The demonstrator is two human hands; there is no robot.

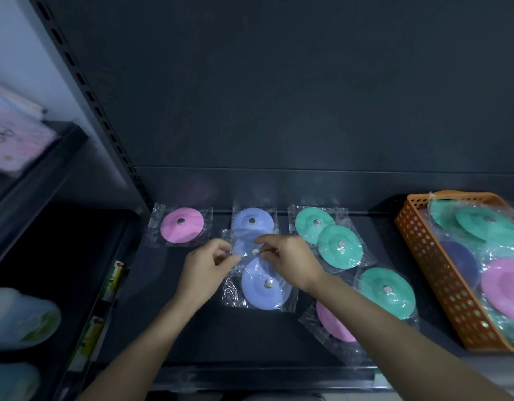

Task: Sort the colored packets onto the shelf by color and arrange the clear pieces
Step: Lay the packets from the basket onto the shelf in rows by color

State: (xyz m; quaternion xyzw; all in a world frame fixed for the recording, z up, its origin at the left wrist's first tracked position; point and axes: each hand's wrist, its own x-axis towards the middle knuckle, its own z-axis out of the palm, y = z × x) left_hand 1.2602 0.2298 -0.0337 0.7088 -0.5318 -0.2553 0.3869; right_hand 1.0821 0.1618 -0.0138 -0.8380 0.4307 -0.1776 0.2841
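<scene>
3 in blue column: mid-shelf, middle blue pkt overlaps front blue pkt.
L hand: fingers curled, pinching middle pkt's wrapper.
R hand: same, opposite side.
Risk: slick film, a tug may drag front pkt out of line.
R forearm: over pink pkt, could sweep it off shelf.

Dark shelf: packets grouped by colour, basket at right.
Pink packet lay back left. Beside it ran a blue column, edges overlapping: back blue packet, mid blue packet, front blue packet. Back green packet, mid green packet and front green packet ran diagonally toward the front right. Front pink packet touched the last green one. Orange basket stood far right.
</scene>
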